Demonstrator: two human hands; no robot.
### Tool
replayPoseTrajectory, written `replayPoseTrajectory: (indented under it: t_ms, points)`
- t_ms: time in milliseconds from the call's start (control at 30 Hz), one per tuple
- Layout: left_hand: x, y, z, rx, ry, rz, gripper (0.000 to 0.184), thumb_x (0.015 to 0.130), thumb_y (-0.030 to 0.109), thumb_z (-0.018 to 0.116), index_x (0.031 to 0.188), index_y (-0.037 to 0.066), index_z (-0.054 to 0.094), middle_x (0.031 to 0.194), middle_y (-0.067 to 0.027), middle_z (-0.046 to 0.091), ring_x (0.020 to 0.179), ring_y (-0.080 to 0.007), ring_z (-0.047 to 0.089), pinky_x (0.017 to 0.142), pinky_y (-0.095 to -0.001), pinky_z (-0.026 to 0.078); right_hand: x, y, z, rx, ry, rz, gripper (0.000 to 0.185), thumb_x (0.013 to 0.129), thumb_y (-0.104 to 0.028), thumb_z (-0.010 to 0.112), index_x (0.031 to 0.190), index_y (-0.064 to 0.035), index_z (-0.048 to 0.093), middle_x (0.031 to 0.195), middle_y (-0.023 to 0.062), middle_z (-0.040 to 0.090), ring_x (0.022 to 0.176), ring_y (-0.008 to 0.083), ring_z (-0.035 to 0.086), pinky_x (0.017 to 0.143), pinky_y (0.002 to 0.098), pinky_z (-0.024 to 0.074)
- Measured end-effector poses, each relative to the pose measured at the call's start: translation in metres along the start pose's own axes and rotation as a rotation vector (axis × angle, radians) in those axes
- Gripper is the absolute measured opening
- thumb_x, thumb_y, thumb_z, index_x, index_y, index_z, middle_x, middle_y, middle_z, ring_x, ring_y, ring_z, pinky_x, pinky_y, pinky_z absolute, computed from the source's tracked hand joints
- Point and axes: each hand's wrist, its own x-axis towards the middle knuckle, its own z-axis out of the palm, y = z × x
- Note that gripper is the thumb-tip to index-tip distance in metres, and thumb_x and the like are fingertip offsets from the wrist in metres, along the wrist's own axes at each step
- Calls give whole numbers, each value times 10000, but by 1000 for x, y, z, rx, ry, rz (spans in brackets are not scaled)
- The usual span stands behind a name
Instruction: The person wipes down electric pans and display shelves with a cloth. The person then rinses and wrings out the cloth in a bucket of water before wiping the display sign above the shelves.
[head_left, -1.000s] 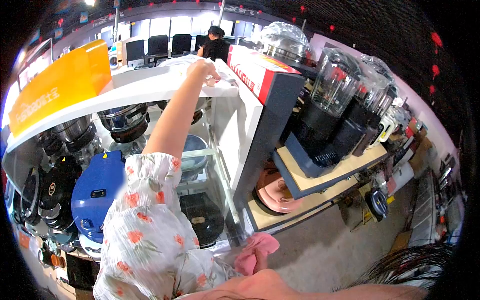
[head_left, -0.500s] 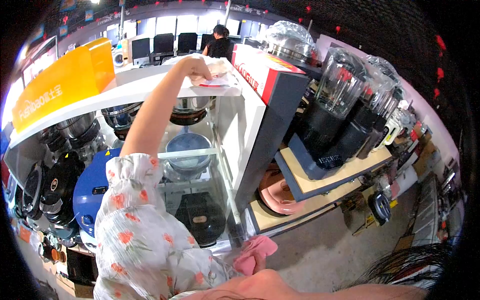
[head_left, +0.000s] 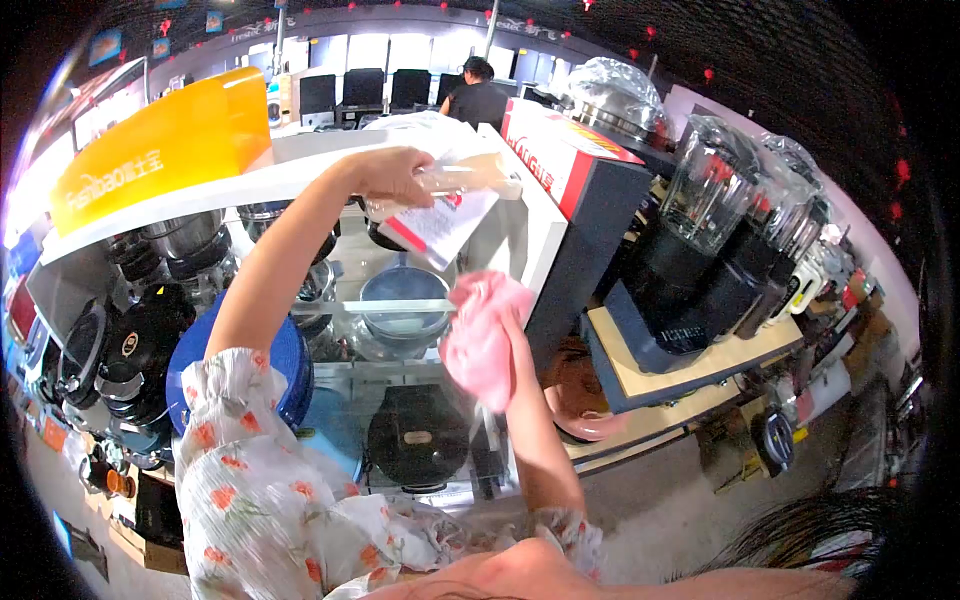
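My left hand (head_left: pixel 395 176) reaches over the front of the white shelf top (head_left: pixel 330 166). Its fingers are closed on a clear plastic item (head_left: pixel 462 178), whose exact kind I cannot make out. Just below, a white printed card (head_left: pixel 440 225) with a red stripe hangs tilted in front of the shelf opening. Lower and to the right, my right hand (head_left: pixel 516 335) grips a crumpled pink cloth (head_left: pixel 487 338) in front of the glass shelves. Part of that hand is hidden behind the cloth.
Pots and a blue appliance (head_left: pixel 300 370) stand on the shelves at left, under a yellow sign (head_left: pixel 165 150). A red-and-white box (head_left: pixel 560 150) and plastic-covered blenders (head_left: pixel 705 190) are at right. A person (head_left: pixel 477 95) in black is farther back.
My left hand has lifted the plastic item and card off the shelf top, toward its front edge. My right hand has come up with the pink cloth. The view has shifted slightly left.
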Motion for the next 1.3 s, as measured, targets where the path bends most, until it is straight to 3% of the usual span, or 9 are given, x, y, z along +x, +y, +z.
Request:
replayPoseTrajectory:
  t_ms: [100,133,400,433,567,733,1000,1167,1300]
  points:
    - [-22,0,23,-129,-46,73,489,696,281,740,1074,7,594,929,-112,655,832,-186,593,785,-323,465,58,2,-24,-18,17,211,649,868,-565,509,1290,-84,401,1139,140,531,996,282,562,793,409,495]
    - [-26,-5,36,-221,-60,76,491,703,275,743,1086,9,589,931,-107,655,837,-182,591,787,-322,466,52,2,1,9,-108,158,715,824,-511,605,1315,-55,356,1189,136,510,1057,281,518,921,434,444]
    - [-110,-24,190,-392,293,-256,552,711,252,764,1148,-11,555,975,-151,656,887,-195,611,803,-315,475,32,85,-77,-41,43,214,555,848,-339,577,1299,-78,387,1134,118,533,998,273,554,835,434,466]
    - [-120,-29,200,-736,105,-197,578,718,247,761,1182,-7,528,986,-143,651,884,-199,605,811,-316,470,31,102,-101,-36,95,247,559,849,-323,580,1297,-47,390,1125,126,539,1004,270,557,845,413,467]
    - [-161,-66,282,-822,97,-445,681,647,276,788,1204,9,504,1037,-154,637,948,-223,607,851,-316,462,9,145,-146,-588,200,180,437,873,-337,552,1149,1,539,1018,133,594,950,251,578,809,369,483]
    - [-190,-114,347,-633,74,-638,863,572,343,823,1273,14,443,1089,-189,620,992,-272,607,890,-333,458,-34,123,-163,-102,149,576,405,881,-376,523,1020,2,565,934,126,605,763,227,573,652,357,487]
    - [-197,-72,334,135,256,-583,905,651,461,764,1325,-21,398,1168,-275,555,1117,-355,533,980,-399,399,-82,79,-73,-35,250,128,582,858,-405,587,1243,3,435,1048,168,584,920,279,606,806,379,513]
    - [-191,-19,303,-865,-29,-324,735,824,502,638,1303,-23,450,1278,-228,493,1188,-292,486,985,-357,389,-90,86,-89,-106,326,53,551,893,-370,539,1263,21,424,1106,168,575,998,280,588,877,380,485]
    - [-188,27,338,-1324,-79,-187,359,888,327,629,1087,33,576,943,-44,613,888,-129,564,802,-290,455,-93,86,-74,-199,341,121,524,923,-334,496,1286,36,419,1182,153,567,1078,250,573,959,370,445]
